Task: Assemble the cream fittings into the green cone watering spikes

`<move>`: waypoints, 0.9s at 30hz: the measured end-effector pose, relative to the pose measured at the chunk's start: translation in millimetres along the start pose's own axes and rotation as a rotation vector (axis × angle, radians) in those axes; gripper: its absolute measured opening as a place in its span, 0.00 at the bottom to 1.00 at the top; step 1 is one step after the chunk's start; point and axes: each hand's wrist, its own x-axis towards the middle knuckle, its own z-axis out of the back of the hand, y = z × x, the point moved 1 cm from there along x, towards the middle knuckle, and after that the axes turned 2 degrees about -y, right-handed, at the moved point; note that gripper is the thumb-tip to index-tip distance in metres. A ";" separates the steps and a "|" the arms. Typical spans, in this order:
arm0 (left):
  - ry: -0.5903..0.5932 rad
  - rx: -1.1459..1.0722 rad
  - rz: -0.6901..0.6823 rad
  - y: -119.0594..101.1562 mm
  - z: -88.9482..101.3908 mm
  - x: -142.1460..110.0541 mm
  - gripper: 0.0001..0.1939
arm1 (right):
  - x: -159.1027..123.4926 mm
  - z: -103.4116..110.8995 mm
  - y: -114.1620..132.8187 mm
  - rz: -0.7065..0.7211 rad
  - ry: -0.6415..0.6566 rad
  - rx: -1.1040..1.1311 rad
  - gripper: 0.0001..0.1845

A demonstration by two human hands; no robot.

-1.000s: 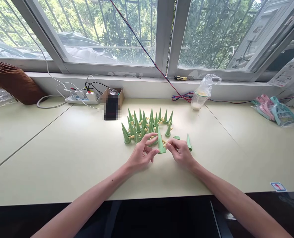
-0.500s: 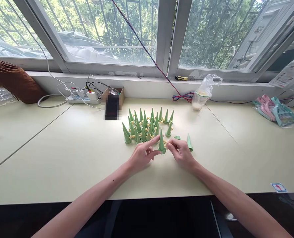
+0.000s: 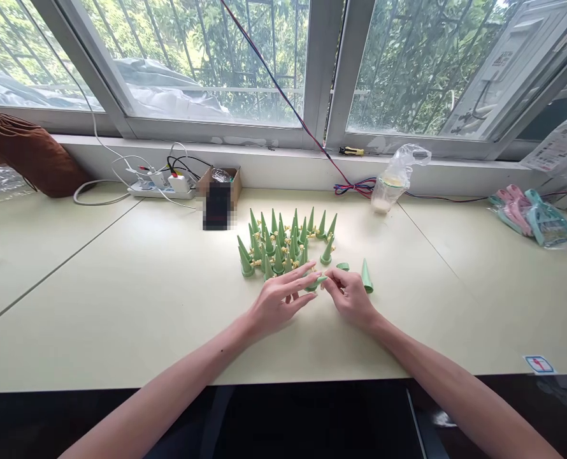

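A green cone [image 3: 311,287] lies tipped over between my hands, its point towards the right. My left hand [image 3: 281,296] has its fingers stretched across the cone and its thumb along the near side, with the cone between them. My right hand [image 3: 348,294] is closed in a pinch at the cone's point; the thin yellow cord seen there before is now hidden by the fingers. Just beyond stand several upright green cones [image 3: 269,245] with yellow cord at their bases. To the right of my right hand are a loose green cone [image 3: 366,280] and a short green ring-like piece [image 3: 343,266].
At the back are a small cardboard box [image 3: 236,185], a power strip [image 3: 152,190] with cables, a bundled red-blue wire [image 3: 355,188] and a plastic bag with a cup [image 3: 386,191]. Pink and teal plastic items [image 3: 534,220] lie at the right. A brown bag [image 3: 30,156] sits far left.
The green cone between my hands has gone from upright to tipped, point to the right. My left fingers have stretched out over it. My right hand stays nearly in place, pinching.
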 end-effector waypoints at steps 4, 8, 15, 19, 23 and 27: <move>0.022 -0.111 0.018 -7.7 3.6 4.0 0.21 | -0.2 -0.8 -0.3 -0.001 -0.007 0.002 0.20; 0.026 -0.144 0.067 -11.6 6.6 6.6 0.14 | 0.0 -0.6 -1.0 0.000 -0.011 -0.017 0.20; 0.005 -0.140 0.065 -11.0 0.1 5.0 0.08 | 0.3 -2.3 -2.0 0.034 -0.030 -0.066 0.18; 0.008 -0.109 0.079 -11.0 -4.0 2.4 0.07 | 0.6 -2.8 -2.4 0.035 -0.052 -0.060 0.18; -0.005 -0.078 0.155 -12.6 -6.5 1.2 0.18 | 0.8 -1.8 -1.8 0.012 -0.088 -0.033 0.17; -0.004 -0.086 0.284 -13.5 -8.8 0.8 0.31 | 0.5 -1.2 -1.4 -0.004 -0.121 -0.022 0.17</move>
